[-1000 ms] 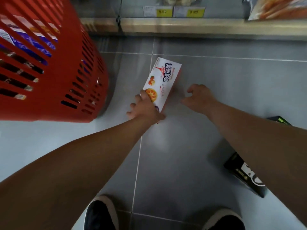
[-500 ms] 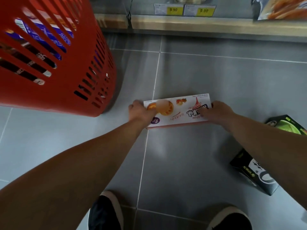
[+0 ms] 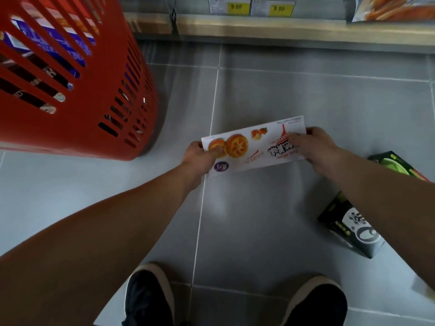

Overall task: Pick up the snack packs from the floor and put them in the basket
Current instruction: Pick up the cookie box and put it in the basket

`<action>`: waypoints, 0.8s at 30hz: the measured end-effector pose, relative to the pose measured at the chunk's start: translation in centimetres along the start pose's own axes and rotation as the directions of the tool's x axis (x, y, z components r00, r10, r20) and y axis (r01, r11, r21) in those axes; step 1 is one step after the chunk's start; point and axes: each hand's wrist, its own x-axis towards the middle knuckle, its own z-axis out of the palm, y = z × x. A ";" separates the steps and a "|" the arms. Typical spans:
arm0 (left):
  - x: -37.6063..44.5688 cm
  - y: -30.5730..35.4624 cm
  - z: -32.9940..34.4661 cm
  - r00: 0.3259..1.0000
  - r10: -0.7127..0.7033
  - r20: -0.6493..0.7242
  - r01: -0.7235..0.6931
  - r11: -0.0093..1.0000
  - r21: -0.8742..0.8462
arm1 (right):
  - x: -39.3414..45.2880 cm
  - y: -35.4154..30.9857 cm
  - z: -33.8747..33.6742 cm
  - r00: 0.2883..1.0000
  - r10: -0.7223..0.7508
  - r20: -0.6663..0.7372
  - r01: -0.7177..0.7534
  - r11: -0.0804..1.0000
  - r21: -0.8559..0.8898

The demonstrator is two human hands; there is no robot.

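A long white snack box (image 3: 255, 147) printed with orange biscuits lies crosswise in front of me, held at both ends just above the grey floor. My left hand (image 3: 200, 156) grips its left end and my right hand (image 3: 313, 147) grips its right end. The red slotted basket (image 3: 98, 90) stands to the upper left, with packs visible through its slots. A black and green snack box (image 3: 353, 222) lies on the floor at the right, partly hidden under my right forearm.
A low shop shelf edge (image 3: 282, 27) with yellow price tags (image 3: 235, 7) runs along the top, a bagged product (image 3: 395, 8) at its right. My two dark shoes (image 3: 148, 300) stand at the bottom on the grey tile floor (image 3: 259, 220).
The white box was turned from pointing away from me to lying crosswise. My right hand came in and took its right end, and both hands raised it slightly off the floor.
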 end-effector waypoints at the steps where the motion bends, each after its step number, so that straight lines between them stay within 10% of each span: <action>1: -0.8 0.0 0.0 1.000 0.010 -0.011 -0.010 1.000 0.021 | -1.0 0.1 0.2 1.000 -0.003 -0.014 0.003 1.000 0.021; 24: -38.8 19.8 -13.5 0.950 -0.191 0.247 0.152 0.974 0.170 | -41.0 -16.0 -12.6 0.976 0.177 -0.127 -0.160 0.979 0.129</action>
